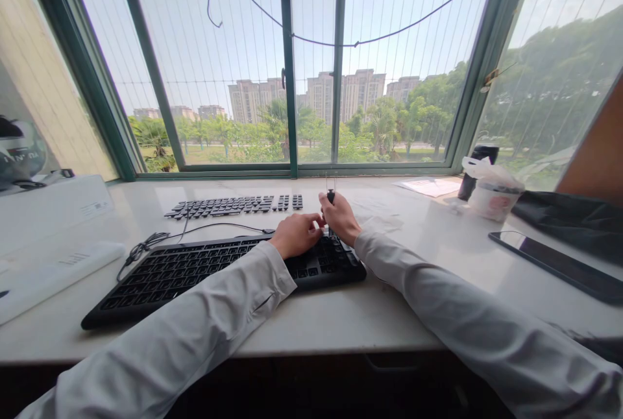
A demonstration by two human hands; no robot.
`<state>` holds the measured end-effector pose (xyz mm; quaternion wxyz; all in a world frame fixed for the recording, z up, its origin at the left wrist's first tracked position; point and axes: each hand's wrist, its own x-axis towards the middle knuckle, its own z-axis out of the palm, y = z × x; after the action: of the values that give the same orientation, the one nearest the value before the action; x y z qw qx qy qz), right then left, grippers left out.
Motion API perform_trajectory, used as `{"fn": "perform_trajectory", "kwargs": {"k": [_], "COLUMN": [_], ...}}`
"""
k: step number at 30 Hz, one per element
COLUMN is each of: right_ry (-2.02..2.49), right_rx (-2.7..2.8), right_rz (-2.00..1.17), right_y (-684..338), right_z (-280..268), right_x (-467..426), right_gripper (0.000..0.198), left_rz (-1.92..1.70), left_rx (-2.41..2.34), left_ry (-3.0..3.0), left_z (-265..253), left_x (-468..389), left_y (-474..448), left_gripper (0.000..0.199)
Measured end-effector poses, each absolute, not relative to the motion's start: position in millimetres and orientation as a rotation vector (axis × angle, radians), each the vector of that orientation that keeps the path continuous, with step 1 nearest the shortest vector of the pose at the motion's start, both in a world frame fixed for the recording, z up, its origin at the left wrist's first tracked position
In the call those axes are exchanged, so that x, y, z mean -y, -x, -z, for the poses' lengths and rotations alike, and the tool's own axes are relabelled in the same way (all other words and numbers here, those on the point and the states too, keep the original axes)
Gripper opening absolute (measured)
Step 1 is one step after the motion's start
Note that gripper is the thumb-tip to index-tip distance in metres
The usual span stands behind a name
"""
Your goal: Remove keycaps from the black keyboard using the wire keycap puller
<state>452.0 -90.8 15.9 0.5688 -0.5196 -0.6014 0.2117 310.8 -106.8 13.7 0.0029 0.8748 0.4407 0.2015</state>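
A black keyboard (204,260) lies across the desk in front of me, many of its key positions showing bare sockets. My right hand (339,216) is closed around a keycap puller (331,196), whose black end and thin wires point up from the fist above the keyboard's right end. Beside it, my left hand (298,235) rests over the keyboard's right part. Its fingertips are bent together close to the right hand, and whatever they pinch is hidden. Loose black keycaps (233,205) lie in rows behind the keyboard.
The keyboard's cable (150,239) is bundled at the left, near a white box (53,211). To the right are a black phone (559,263), a bagged cup (494,195), a dark bottle (479,169) and dark cloth (579,221). Papers (431,186) lie near the window.
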Motion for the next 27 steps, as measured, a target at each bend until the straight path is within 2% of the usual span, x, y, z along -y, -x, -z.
{"fn": "perform_trajectory", "kwargs": {"k": [6, 27], "right_ry": [1.176, 1.084], "right_rx": [1.364, 1.444], "right_rz": [-0.622, -0.475], "right_y": [-454, -453], "right_z": [-15, -10], "right_x": [88, 100], "right_gripper": [0.032, 0.038], "left_rz": [-0.637, -0.644], "left_rx": [-1.388, -1.365], "left_ry": [-2.711, -2.744], "left_z": [-13, -15], "left_x": [107, 111], "left_y": [-311, -310], "left_gripper": [0.026, 0.023]}}
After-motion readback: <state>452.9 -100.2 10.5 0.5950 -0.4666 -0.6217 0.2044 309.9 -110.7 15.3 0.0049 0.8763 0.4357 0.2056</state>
